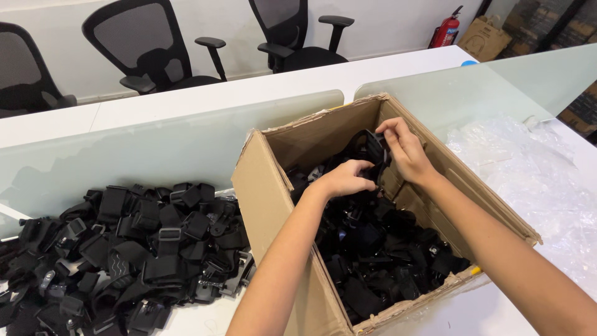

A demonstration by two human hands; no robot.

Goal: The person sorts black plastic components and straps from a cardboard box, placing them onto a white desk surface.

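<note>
Both forearms reach into the cardboard box [273, 205], left hand [344, 179] and right hand [407, 149] pinched shut on one black strap mount [375, 148], lifting it clear of the tangle; loose strap pile [124, 249] at nine o'clock.

Cardboard box [273, 193]: top open, my way in from above; its tall walls bar any sideways reach. Strap pile [124, 249]: heaped against the box's left wall, blocking that side. Plastic wrap [535, 180]: crowds the right. Glass divider [155, 146]: closes off the rear.
</note>
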